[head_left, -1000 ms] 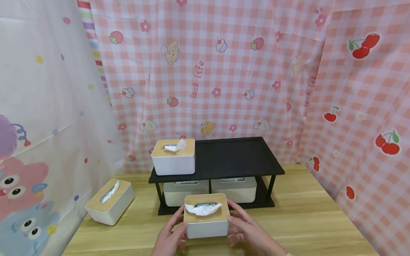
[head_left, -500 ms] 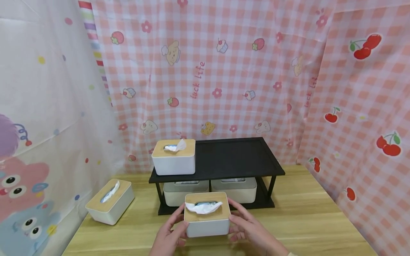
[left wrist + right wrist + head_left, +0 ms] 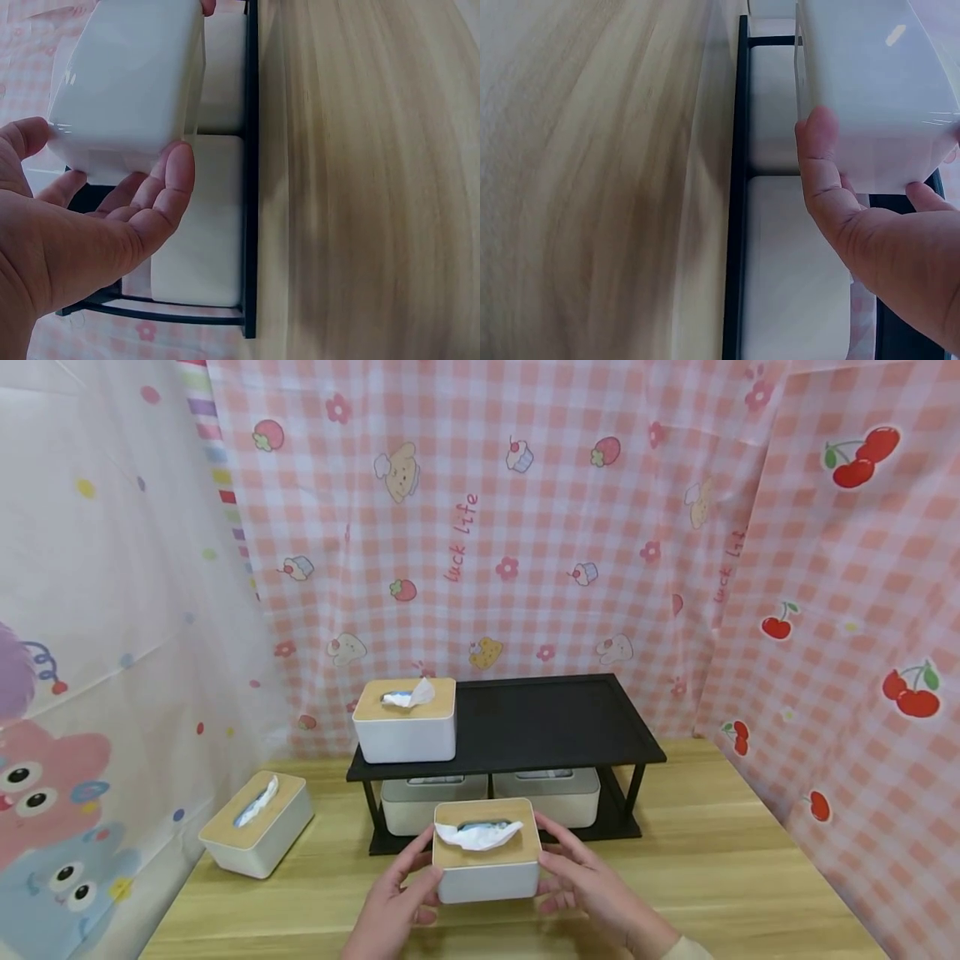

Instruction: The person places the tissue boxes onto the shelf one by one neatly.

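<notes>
Between my two hands is a white tissue box [image 3: 487, 883] with a light wood lid, a white tissue poking from its slot. My left hand [image 3: 397, 893] grips its left side, thumb at the front and fingers along the side. The right hand [image 3: 581, 881] grips the opposite side in the same manner. Both wrist views show the box held up off the table, with fingertips of the left hand [image 3: 112, 217] and of the right hand [image 3: 870, 217] at its lower edges. Behind it stands a black two-tier rack [image 3: 547, 718].
Another wood-lidded tissue box [image 3: 405, 739] sits on the rack's top left. Two pale tissue boxes, left [image 3: 401, 814] and right [image 3: 581, 806], fill the lower shelf. A further tissue box [image 3: 255, 839] stands angled at the table's left. Patterned curtains [image 3: 510, 527] enclose the wooden table [image 3: 720, 877].
The held tissue box has risen slightly in the head view, with both hands still gripping it. The head view itself has tilted a little.
</notes>
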The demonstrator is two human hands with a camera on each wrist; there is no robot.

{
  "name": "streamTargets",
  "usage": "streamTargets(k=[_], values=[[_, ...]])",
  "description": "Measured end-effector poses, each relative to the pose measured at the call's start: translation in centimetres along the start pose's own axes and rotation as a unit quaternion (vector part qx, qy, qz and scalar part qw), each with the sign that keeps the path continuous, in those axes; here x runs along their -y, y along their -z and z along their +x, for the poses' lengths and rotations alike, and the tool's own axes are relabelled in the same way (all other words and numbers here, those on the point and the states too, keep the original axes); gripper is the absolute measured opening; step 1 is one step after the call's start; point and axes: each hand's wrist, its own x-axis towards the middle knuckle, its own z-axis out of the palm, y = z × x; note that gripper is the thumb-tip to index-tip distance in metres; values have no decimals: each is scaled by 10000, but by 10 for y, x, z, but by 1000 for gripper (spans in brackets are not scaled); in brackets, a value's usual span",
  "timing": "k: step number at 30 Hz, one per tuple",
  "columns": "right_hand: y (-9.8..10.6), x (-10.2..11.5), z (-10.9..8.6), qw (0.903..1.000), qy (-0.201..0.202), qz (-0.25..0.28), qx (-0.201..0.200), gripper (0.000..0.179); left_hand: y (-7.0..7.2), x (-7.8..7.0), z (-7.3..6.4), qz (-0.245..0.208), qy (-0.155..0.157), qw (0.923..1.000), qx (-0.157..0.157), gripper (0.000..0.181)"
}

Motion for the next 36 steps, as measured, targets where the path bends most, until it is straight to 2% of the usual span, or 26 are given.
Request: streamTargets(k=[12,23,36], values=[[3,10,-1,9999,64,-73,69,73,4,-6,0,91,-130,9998,82,68],[7,26,-6,9997,91,-184,133,72,2,-22,-7,178,-340,9992,124,68],[14,46,-16,9978,479,-315,347,70,-1,-40,-10,222,-468,9984,248,70]])
